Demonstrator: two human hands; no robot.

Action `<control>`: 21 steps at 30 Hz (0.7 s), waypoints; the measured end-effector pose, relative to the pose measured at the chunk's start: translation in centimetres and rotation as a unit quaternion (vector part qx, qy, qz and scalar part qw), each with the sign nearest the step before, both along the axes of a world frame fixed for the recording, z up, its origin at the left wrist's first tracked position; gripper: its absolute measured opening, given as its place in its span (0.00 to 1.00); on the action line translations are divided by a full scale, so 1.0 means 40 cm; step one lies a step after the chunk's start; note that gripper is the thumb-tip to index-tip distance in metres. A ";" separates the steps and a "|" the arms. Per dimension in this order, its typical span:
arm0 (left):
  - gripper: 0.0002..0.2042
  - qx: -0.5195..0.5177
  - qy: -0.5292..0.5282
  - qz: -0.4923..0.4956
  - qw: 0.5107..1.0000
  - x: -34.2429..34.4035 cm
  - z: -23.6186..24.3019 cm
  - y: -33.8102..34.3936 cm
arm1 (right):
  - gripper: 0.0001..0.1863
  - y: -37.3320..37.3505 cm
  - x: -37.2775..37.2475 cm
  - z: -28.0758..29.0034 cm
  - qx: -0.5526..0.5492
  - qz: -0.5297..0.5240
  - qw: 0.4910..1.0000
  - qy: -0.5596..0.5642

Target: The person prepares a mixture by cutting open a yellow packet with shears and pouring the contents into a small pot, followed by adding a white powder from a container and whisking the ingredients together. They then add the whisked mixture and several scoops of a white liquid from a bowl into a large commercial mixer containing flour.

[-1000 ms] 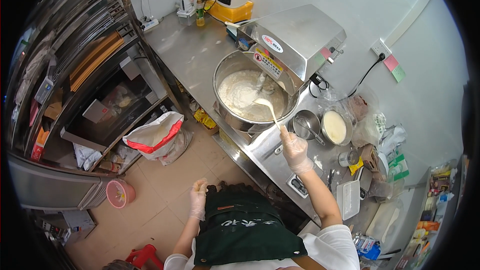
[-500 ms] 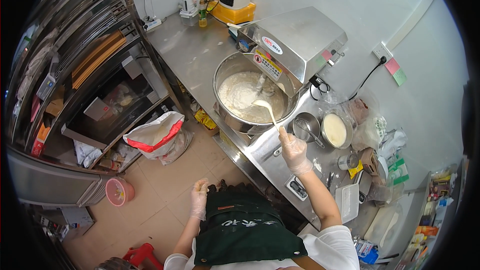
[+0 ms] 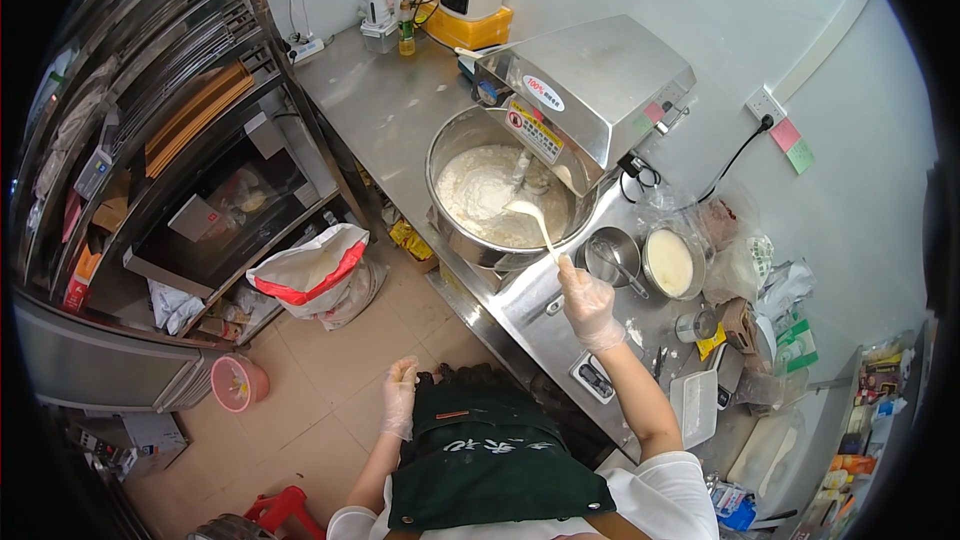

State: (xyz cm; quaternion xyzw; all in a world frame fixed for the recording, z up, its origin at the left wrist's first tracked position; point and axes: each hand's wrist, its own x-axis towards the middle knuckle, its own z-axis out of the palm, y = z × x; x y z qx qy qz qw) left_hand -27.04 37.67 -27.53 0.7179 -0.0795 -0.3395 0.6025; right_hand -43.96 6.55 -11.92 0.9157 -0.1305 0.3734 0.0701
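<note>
My right hand [image 3: 588,302], in a clear plastic glove, is closed round the handle of a cream-coloured spatula [image 3: 540,218]. The spatula's head reaches over the near rim of a steel mixer bowl [image 3: 450,223] and rests at the mixture inside. White flour [image 3: 482,194] is heaped in that bowl among wetter, greyish dough. A metal mixing hook [image 3: 522,168] stands in it beneath the tilted steel mixer head [image 3: 610,80]. My left hand [image 3: 401,388], gloved too, hangs by the dark green apron [image 3: 480,440] with its fingers curled in and nothing visible in them.
Right of the mixer stand a steel pot [image 3: 612,252] with a ladle and a bowl of pale liquid [image 3: 669,262]. A small scale [image 3: 594,376] lies nearer me. An open flour sack [image 3: 318,270] and a pink bucket [image 3: 239,382] stand on the floor at left.
The flour heap in the bowl has shifted slightly in shape. My hands and the spatula stay almost where they were.
</note>
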 end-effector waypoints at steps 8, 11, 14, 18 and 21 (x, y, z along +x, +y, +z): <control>0.09 0.015 -0.004 -0.011 1.000 0.001 0.017 -0.008 | 0.31 -0.006 0.009 0.009 0.010 0.006 1.000 -0.009; 0.10 0.016 -0.008 -0.016 1.000 0.002 0.023 -0.010 | 0.24 -0.002 0.021 0.016 0.039 -0.012 0.999 -0.015; 0.10 0.019 -0.001 -0.016 1.000 0.003 0.025 -0.008 | 0.11 0.020 0.059 0.082 0.635 -0.120 0.730 -0.223; 0.10 0.017 0.003 -0.011 1.000 0.002 0.019 -0.007 | 0.13 -0.059 0.037 0.100 0.819 -0.057 0.500 -0.276; 0.10 0.018 0.011 -0.010 1.000 0.001 0.019 -0.009 | 0.12 -0.110 0.017 0.043 0.883 -0.032 0.340 -0.322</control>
